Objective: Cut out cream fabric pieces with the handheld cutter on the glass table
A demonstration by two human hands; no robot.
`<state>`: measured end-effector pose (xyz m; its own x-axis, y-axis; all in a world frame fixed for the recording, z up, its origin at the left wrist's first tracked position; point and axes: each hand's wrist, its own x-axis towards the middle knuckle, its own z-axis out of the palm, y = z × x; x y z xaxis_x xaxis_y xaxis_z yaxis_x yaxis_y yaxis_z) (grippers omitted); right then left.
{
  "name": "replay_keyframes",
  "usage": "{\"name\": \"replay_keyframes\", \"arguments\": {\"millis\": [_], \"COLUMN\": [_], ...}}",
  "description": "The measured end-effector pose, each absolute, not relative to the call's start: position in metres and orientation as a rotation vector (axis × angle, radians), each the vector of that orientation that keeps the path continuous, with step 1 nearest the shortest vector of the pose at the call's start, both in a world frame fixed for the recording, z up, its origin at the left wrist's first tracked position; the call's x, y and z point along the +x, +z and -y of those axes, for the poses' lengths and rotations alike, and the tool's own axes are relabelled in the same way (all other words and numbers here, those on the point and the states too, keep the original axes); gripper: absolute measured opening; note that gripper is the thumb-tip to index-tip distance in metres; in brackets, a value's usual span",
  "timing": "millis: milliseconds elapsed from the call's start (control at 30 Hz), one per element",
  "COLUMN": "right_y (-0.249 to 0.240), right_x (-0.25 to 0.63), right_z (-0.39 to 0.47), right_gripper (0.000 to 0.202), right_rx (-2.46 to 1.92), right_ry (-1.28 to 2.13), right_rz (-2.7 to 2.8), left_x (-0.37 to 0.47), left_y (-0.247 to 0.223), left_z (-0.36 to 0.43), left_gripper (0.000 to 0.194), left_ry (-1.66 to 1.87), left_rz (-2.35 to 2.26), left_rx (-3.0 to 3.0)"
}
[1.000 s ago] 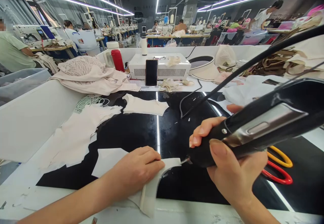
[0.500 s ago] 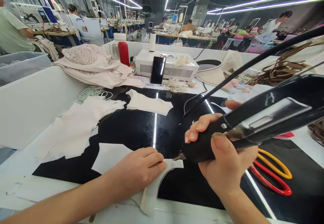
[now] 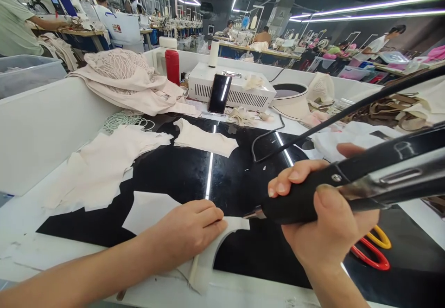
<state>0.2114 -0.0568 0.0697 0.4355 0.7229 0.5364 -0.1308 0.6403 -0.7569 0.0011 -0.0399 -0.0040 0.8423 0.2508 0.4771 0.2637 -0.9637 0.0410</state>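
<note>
Head view: my right hand (image 3: 327,220) is wrapping round the tool (image 3: 295,199), fingers closing on the black barrel, thumb on top. Left hand (image 3: 194,227) is pressing the white cloth (image 3: 233,224) onto the board (image 3: 271,252), fingers lying close together; can't tell if the thumb is pinching. Metal tip (image 3: 256,213) is sitting at the cloth's far edge, near its right end; can't confirm contact. Cloth is looking thin, light and floppy, so likely sliding easily on gloss; best holding it flat, close to the edge. Tool is looking hard, smooth and maybe back-heavy, so gripping the barrel near the front makes sense; cable (image 3: 347,113) could be tugging. Board is black and shiny, reflecting light strips, lying on a white table (image 3: 21,252). Cut stack (image 3: 93,169) is lying left, another piece (image 3: 205,138) beyond my left hand, red loop (image 3: 384,265) and yellow loop (image 3: 386,242) showing beside my right wrist. Phone (image 3: 220,93) is leaning on the vented box (image 3: 250,97), red bottle (image 3: 172,67) standing left of it. Behind: rows of machines, people working, one pale green shirt (image 3: 15,27) at far left.
</note>
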Motion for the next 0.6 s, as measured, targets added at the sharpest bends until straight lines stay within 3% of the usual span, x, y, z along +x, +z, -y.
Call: {"name": "replay_keyframes", "arguments": {"millis": [600], "right_y": [0.076], "right_x": [0.205], "right_z": [0.064], "right_gripper": [0.046], "right_rx": [-0.651], "right_ry": [0.647], "right_rz": [0.976], "left_x": [0.002], "left_y": [-0.004], "left_z": [0.038], "left_gripper": [0.023], "left_ry": [-0.822], "left_rz": [0.395], "left_rx": [-3.007]}}
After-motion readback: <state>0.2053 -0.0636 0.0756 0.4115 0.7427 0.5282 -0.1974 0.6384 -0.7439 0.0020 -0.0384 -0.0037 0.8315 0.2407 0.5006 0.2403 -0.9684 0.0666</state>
